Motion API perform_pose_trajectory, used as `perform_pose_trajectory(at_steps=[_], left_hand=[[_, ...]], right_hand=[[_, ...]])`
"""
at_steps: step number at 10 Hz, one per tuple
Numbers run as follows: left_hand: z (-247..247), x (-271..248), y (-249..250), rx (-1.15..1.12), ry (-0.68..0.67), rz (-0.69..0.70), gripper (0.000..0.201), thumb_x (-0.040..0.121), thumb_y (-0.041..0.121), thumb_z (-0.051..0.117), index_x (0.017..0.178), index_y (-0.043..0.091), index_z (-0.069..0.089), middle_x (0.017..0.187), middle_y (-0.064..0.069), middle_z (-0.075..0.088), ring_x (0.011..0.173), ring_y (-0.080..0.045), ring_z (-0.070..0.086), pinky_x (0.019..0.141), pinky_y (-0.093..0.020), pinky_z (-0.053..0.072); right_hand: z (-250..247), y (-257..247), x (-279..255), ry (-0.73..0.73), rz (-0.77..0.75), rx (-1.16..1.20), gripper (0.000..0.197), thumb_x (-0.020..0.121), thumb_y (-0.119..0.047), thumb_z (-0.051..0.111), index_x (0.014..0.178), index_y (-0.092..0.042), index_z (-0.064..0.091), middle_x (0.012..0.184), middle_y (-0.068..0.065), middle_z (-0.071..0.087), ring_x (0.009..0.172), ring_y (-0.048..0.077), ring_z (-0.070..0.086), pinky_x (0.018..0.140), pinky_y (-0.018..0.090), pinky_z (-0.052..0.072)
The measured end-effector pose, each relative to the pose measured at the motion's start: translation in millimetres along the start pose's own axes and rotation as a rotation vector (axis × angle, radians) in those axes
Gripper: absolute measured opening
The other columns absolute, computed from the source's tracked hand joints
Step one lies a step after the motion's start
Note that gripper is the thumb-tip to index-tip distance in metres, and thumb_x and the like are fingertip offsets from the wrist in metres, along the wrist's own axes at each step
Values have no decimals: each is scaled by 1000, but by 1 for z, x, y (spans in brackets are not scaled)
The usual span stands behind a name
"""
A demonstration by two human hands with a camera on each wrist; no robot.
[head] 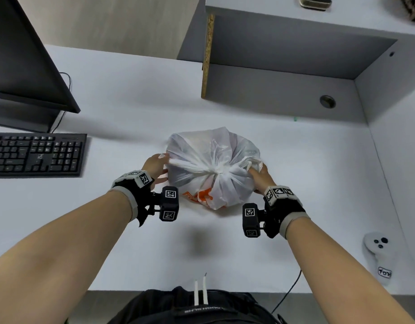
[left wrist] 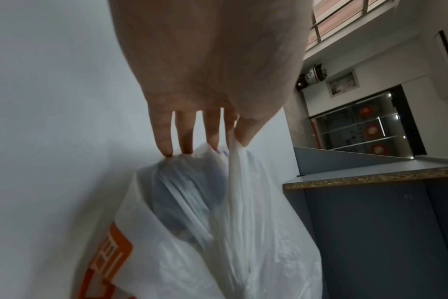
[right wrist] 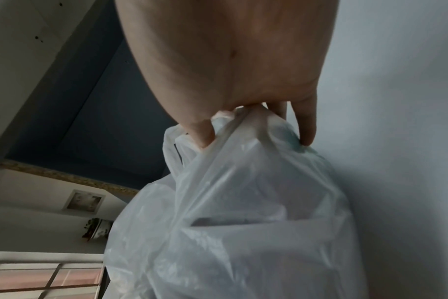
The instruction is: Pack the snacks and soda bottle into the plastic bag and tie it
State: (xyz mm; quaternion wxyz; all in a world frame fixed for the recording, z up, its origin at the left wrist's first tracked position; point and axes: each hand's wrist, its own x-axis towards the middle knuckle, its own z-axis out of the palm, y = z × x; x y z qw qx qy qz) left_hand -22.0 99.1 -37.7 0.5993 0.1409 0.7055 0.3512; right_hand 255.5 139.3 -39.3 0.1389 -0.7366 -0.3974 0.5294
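Hands first: my left hand (head: pixel 155 165) pinches one twisted handle strand (left wrist: pixel 234 159) of the plastic bag (head: pixel 213 169) between thumb and forefinger, the other fingers straight against the bag's side. My right hand (head: pixel 260 176) grips the opposite handle (right wrist: pixel 246 121), thumb hooked through it. Both strands meet at a gathered knot (head: pixel 213 171) on top. The bulging bag sits mid-desk (head: pixel 131 101), keyboard (head: pixel 35 154) well left.

Knotted white plastic bag (head: pixel 213 167) on desk
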Motion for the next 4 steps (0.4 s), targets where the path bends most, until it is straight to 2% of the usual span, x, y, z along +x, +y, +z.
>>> perform_pose_trajectory(at_steps=[1,2,3,4], left_hand=[[-7,-3,-9,-30,-14,15,21,90,19,55,111,19,53,112,-5,56,101,-24,54,87,-37,45],[-16,-13,-12,-17,-29,29,24,92,23,52,115,18,52,116,-7,54,102,-27,56,87,-37,46],[-30,-22,-19,17,-8,33,33,94,23,48,123,10,52,114,-10,52,95,-30,59,75,-31,48],[-52,-43,-43,143,-21,-17,20,93,19,48,108,9,57,106,-14,59,74,-25,61,64,-25,42]], right_hand=[[1,5,0,53,5,28,64,93,-38,48,146,-12,23,137,12,45,126,31,46,99,36,40],[6,8,-13,100,18,96,53,91,-28,49,139,-9,37,120,12,52,106,26,50,84,31,37],[4,18,-23,245,-55,111,52,84,-26,54,132,-6,47,121,14,56,118,33,53,87,31,39],[-14,23,-46,377,-208,283,38,87,-16,54,124,-11,53,114,3,55,121,28,52,100,39,44]])
